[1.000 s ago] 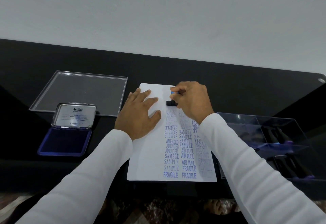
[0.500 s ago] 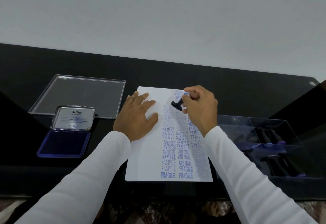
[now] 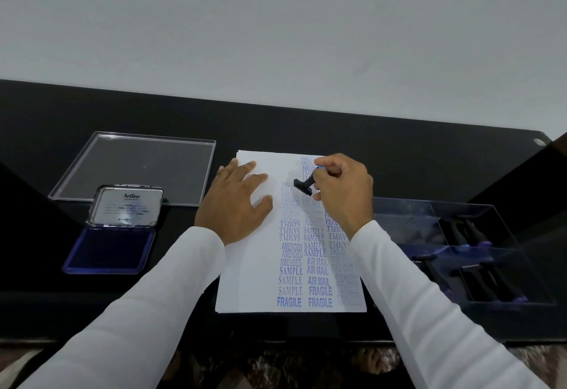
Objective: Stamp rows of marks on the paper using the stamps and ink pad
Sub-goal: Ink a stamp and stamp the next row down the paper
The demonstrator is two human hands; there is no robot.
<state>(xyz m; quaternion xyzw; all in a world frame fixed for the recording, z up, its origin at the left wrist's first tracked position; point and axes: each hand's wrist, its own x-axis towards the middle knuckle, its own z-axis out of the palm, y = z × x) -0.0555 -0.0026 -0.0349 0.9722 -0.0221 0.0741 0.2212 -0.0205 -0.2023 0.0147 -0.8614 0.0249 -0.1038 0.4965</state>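
Head view: white sleeves are seen reaching over the dark counter (image 3: 399,155) to the paper (image 3: 245,281), which lies flat near the front edge and carries columns of blue marks. It is pinned by the left hand (image 3: 234,201), laid flat with fingers spread; as a thin, light sheet it is judged likely to slide or crease unless pressed so. Slightly farther, the stamp (image 3: 303,186) is gripped by its handle in the curled fingers of the right hand (image 3: 343,192), tilted, its base low over the upper rows. Small, rigid and light, it is best taken by that handle. An open ink pad (image 3: 110,250) sits left, a clear lid (image 3: 135,168) beyond it, and a stamp tray (image 3: 460,250) right.
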